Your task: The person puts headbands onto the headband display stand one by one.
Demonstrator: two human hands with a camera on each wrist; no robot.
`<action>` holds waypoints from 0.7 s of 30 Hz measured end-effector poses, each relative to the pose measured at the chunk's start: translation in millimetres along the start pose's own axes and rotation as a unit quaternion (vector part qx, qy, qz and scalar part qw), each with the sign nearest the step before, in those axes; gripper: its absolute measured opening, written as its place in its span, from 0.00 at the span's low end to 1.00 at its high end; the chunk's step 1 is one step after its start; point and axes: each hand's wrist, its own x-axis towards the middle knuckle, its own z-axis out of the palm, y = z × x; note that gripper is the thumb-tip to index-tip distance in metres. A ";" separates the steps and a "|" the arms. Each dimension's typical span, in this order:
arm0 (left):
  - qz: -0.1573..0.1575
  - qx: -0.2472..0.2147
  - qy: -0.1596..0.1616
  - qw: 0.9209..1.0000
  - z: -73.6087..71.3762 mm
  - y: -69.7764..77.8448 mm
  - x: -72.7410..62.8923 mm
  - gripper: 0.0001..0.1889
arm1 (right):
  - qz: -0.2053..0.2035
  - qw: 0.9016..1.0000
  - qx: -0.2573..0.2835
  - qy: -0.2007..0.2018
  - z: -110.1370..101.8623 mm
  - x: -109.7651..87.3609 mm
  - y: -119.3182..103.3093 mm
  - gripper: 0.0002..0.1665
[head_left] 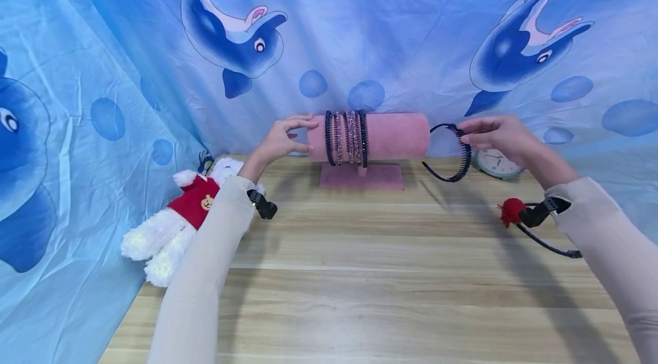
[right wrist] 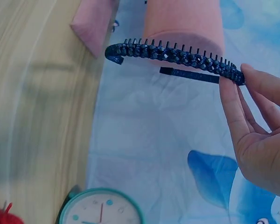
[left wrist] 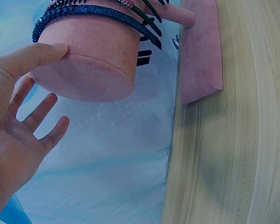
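A pink padded roll (head_left: 396, 135) on a stand carries several headbands (head_left: 352, 138), dark beaded ones and glittery pinkish ones. My left hand (head_left: 283, 138) touches the roll's left end, thumb on the padding and the other fingers spread, as the left wrist view shows. At the roll's right end, apart from it, my right hand (head_left: 493, 132) pinches a dark beaded headband (right wrist: 177, 56) with comb teeth between thumb and fingers. That headband's open ends point toward the roll.
A round clock (head_left: 497, 163) stands behind my right hand. On the right of the table (head_left: 354, 295) lies a headband with a red knitted ornament (head_left: 511, 211). At the left sits a white plush bear (head_left: 190, 204) in a red shirt. A blue dolphin curtain (head_left: 401, 27) hangs behind.
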 end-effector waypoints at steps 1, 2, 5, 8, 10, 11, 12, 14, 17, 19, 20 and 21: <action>0.000 -0.001 0.000 1.000 0.3 -0.1 0.2 0.32 | -0.001 1.000 -0.002 0.002 1.0 0.7 -2.5 0.32; 0.001 -0.002 0.000 1.000 0.6 -0.2 0.4 0.32 | -0.002 1.000 -0.004 0.003 2.0 1.5 -5.1 0.32; 0.000 -0.001 0.001 1.000 1.1 -1.0 1.1 0.32 | -0.005 1.000 0.000 0.006 6.3 4.6 -12.1 0.33; -0.002 0.000 0.001 1.000 0.7 -2.2 1.5 0.32 | -0.010 1.000 0.016 0.014 13.1 9.2 -18.3 0.33; -0.004 -0.001 0.002 1.000 0.1 -3.1 1.7 0.33 | -0.017 0.999 0.025 0.023 18.5 12.7 -22.2 0.33; -0.005 -0.002 0.003 1.000 -0.2 -3.5 1.7 0.33 | -0.021 0.999 0.028 0.028 21.0 14.2 -24.2 0.33; -0.006 -0.003 0.003 1.000 -0.5 -3.9 1.8 0.33 | -0.025 0.999 0.033 0.032 23.3 15.9 -25.8 0.32; -0.008 -0.003 0.005 1.000 -0.8 -4.6 2.1 0.33 | -0.039 0.998 0.034 0.041 27.5 19.0 -28.8 0.31; -0.007 -0.004 0.005 1.000 -0.8 -4.9 2.7 0.33 | -0.055 0.996 0.038 0.052 32.7 22.8 -32.7 0.30; -0.005 -0.002 0.003 1.000 -0.3 -4.6 2.9 0.33 | -0.064 0.995 0.042 0.057 35.4 25.1 -34.7 0.30; -0.005 -0.001 0.001 1.000 0.1 -4.4 2.9 0.33 | -0.067 0.995 0.043 0.059 36.6 26.4 -35.4 0.29; -0.005 0.000 0.000 1.000 0.5 -4.2 2.9 0.33 | -0.070 0.995 0.044 0.060 37.7 27.9 -35.8 0.29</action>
